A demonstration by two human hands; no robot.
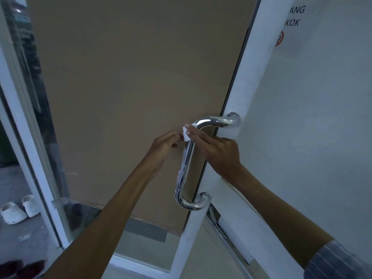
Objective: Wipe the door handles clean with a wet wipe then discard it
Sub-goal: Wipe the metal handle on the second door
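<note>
A chrome D-shaped door handle point(186, 168) is fixed to the white frame of a glass door point(231, 158), its bar running from an upper bend down to a lower bend. A small white wet wipe point(186, 135) sits against the top of the bar just below the upper bend. My left hand point(165, 146) pinches the wipe's left edge with its fingertips. My right hand point(217, 152) reaches over the bar from the right and holds the wipe on the metal with thumb and fingers. Most of the wipe is hidden by the fingers.
The door stands ajar, with a beige panel point(130, 97) behind the handle. A glass side panel in a white frame point(30, 137) is on the left. A pair of white clogs point(20, 208) lies on the floor outside. A paper sign point(293, 17) hangs on the door, upper right.
</note>
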